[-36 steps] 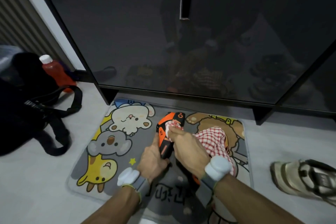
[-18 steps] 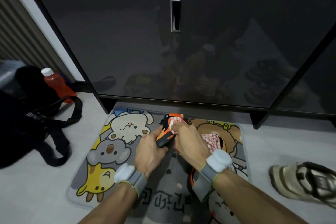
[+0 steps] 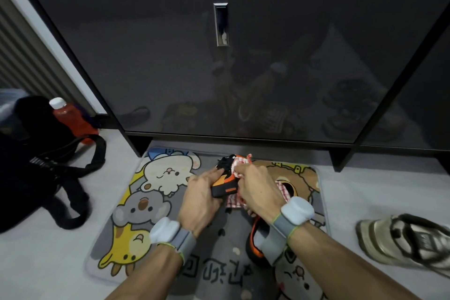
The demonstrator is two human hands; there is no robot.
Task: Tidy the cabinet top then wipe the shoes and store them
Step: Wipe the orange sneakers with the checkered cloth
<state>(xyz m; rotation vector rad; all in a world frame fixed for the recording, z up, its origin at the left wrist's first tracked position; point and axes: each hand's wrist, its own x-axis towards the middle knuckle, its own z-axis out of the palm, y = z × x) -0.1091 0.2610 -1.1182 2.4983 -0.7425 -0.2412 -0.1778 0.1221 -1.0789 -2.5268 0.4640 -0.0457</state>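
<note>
My left hand grips a small orange and black shoe just above the cartoon floor mat. My right hand holds a red and white checked cloth bunched against the shoe's upper side; the cloth's tail hangs behind the hand. A second orange and black shoe lies on the mat under my right wrist, mostly hidden. The dark glossy shoe cabinet stands right behind, its flap closed, with a metal recessed handle.
A beige and black sneaker lies on the pale floor at the right. At the left sit a black strap bag and a red bottle with a white cap. The cabinet's black feet stand at the mat's far edge.
My hands have carried the shoe and cloth a little farther from me, toward the cabinet. The shoe has turned more level and the cloth has shifted up to its far end.
</note>
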